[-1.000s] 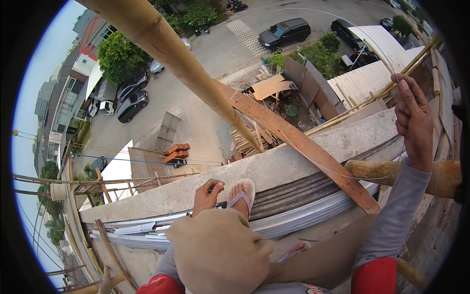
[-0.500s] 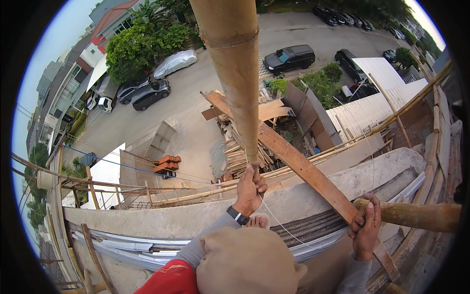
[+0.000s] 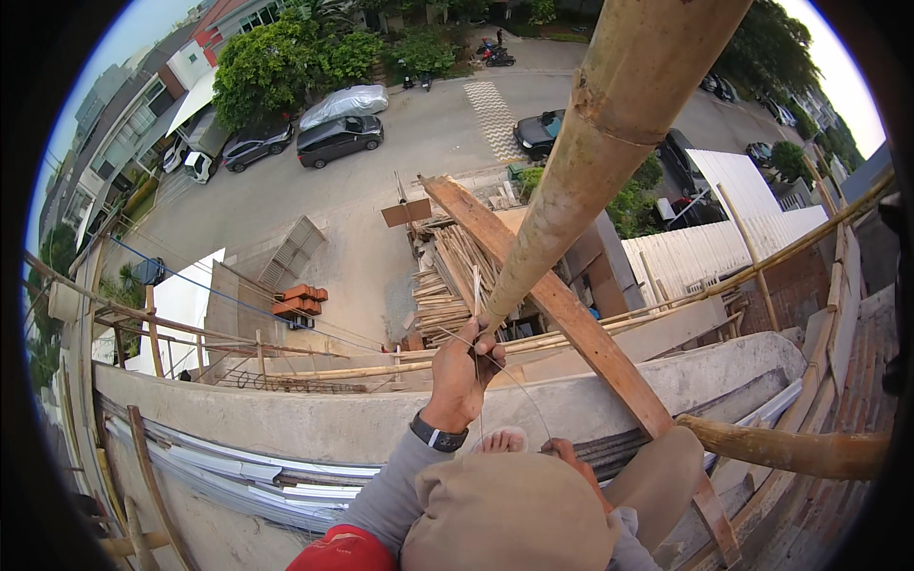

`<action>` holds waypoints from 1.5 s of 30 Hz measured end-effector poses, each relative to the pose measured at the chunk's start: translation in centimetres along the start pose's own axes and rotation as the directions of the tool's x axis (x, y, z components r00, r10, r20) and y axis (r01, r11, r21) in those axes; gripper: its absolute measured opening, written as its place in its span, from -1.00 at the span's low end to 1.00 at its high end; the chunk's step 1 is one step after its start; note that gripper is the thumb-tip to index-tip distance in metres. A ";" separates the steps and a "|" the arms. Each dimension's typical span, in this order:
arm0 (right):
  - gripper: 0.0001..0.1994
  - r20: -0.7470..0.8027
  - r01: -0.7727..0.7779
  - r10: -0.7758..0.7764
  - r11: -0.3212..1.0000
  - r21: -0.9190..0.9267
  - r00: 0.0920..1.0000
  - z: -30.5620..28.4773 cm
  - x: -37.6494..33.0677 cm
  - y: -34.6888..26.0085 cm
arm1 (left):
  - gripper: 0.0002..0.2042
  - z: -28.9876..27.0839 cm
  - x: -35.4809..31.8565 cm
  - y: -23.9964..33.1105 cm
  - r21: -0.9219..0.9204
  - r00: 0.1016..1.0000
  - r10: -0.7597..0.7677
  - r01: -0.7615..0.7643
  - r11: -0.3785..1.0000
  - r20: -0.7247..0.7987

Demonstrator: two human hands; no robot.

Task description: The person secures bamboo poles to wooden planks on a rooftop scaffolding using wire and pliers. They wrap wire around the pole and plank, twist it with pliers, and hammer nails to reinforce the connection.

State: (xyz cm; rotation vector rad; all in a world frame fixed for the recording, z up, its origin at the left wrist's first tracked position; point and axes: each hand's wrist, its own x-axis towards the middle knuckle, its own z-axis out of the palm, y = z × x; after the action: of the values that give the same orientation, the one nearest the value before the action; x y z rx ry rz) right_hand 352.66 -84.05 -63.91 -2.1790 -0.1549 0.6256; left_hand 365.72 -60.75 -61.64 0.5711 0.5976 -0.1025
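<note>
A thick bamboo pole [image 3: 581, 171] slants down from the upper right, its lower end at the fingers of my left hand [image 3: 459, 383]. That hand is closed in a pinch on a thin wire [image 3: 536, 403] by the pole's foot. The wire curves down to my right hand [image 3: 573, 459], whose fingertips are closed on it near my foot; my knee partly hides this hand. Behind the pole a long reddish wooden plank [image 3: 595, 333] runs diagonally. Another bamboo pole [image 3: 795, 447] lies across to the right, its end near the plank and my knee [image 3: 666, 466].
A concrete ledge [image 3: 286, 404] crosses in front of me, with metal strips [image 3: 228, 468] lying along it. Bamboo rails [image 3: 657, 319] run beyond its edge. Far below are a pile of lumber [image 3: 452, 276], orange blocks [image 3: 300, 300] and a street with parked cars [image 3: 340, 140].
My right hand has left the bamboo pole at the right and moved left and down to the wire. The thick pole now leans more to the right. My left hand stays at its foot.
</note>
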 end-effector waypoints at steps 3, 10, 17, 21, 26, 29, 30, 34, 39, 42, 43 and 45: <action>-0.70 0.067 0.047 -0.036 0.985 -0.166 0.997 -0.5 1.7 -0.5 | -0.80 0.0 0.1 0.0 -0.019 0.996 -0.029 0.030 0.999 0.087; -0.67 -0.405 0.434 -0.500 0.866 -0.248 0.765 -4.5 8.4 -8.1 | -0.76 1.7 -0.6 -5.1 0.293 0.989 0.030 -0.072 0.953 0.145; -0.85 -0.607 0.488 -0.380 0.873 0.014 0.697 -5.1 11.1 -9.5 | -0.69 1.0 -0.9 -7.0 0.529 0.842 0.234 -0.496 0.688 0.486; -0.84 -0.669 0.385 -0.036 0.840 0.382 0.742 -6.7 10.6 -7.9 | -0.71 1.4 -1.8 -8.2 0.610 0.816 0.186 -0.541 0.579 0.548; -0.81 -0.589 0.380 -0.144 0.875 0.299 0.795 -8.5 9.5 -7.2 | -0.68 2.3 -2.2 -8.6 0.677 0.731 0.223 -0.682 0.276 0.646; -0.79 -0.515 0.250 0.023 0.856 0.453 0.857 -9.2 9.4 -7.2 | -0.64 2.4 -2.5 -8.4 0.662 0.721 0.136 -0.682 0.311 0.679; -0.77 -0.506 0.280 -0.019 0.851 0.445 0.862 -9.5 9.5 -7.2 | -0.63 2.3 -2.7 -8.3 0.692 0.753 0.069 -0.634 0.345 0.655; -0.75 -0.447 0.313 -0.101 0.846 0.431 0.889 -10.6 9.6 -6.4 | -0.59 2.0 -3.2 -8.6 0.742 0.781 -0.096 -0.538 0.399 0.618; -0.80 -0.489 0.319 -0.070 0.836 0.447 0.870 -10.5 8.7 -4.8 | -0.58 1.8 -2.8 -10.1 0.752 0.799 -0.135 -0.474 0.458 0.586; -0.82 -0.555 0.270 0.039 0.844 0.463 0.831 -10.1 8.1 -4.6 | -0.58 2.0 -2.2 -11.1 0.643 0.771 -0.133 -0.408 0.649 0.623; -0.83 -0.578 0.282 0.032 0.849 0.446 0.815 -10.1 7.9 -4.6 | -0.58 2.0 -2.1 -11.3 0.598 0.756 -0.119 -0.399 0.695 0.643; -0.83 -0.572 0.331 0.044 0.778 0.534 0.819 -10.1 7.3 -5.0 | -0.58 2.1 -2.1 -11.6 0.549 0.731 -0.123 -0.378 0.745 0.671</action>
State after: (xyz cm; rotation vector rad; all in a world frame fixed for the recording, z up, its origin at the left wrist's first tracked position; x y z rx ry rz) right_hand 364.44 -85.66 -57.64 -1.5873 0.1736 -0.0938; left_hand 362.14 -71.81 -64.59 1.2062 -0.2489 -0.3781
